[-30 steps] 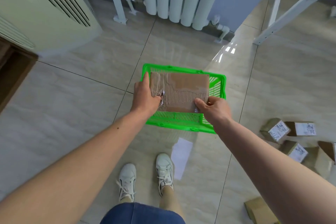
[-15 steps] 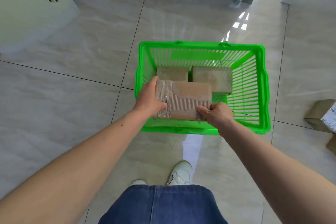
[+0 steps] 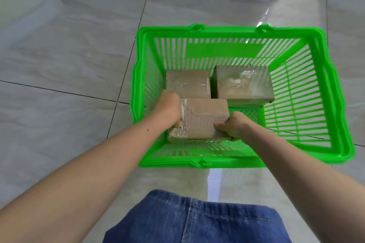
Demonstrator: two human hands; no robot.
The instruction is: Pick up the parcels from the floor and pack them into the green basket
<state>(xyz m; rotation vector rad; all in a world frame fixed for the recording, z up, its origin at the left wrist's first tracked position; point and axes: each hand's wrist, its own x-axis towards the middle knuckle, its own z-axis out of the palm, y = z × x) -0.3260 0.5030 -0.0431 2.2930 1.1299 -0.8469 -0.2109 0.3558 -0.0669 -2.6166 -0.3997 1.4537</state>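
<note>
Glossy grey floor tiles surround the green basket (image 3: 333,92), where two taped parcels (image 3: 243,83) sit side by side just beyond the hands. The left hand (image 3: 167,104) and right hand (image 3: 235,126) grip opposite ends of a torn cardboard parcel (image 3: 203,118), keeping it level, probably so it settles flat into the near row.

The green basket (image 3: 333,92) is looking like shiny plastic, the parcel (image 3: 203,119) is showing rough brown cardboard (with crinkly tape), and the floor (image 3: 65,61) is shining.
</note>
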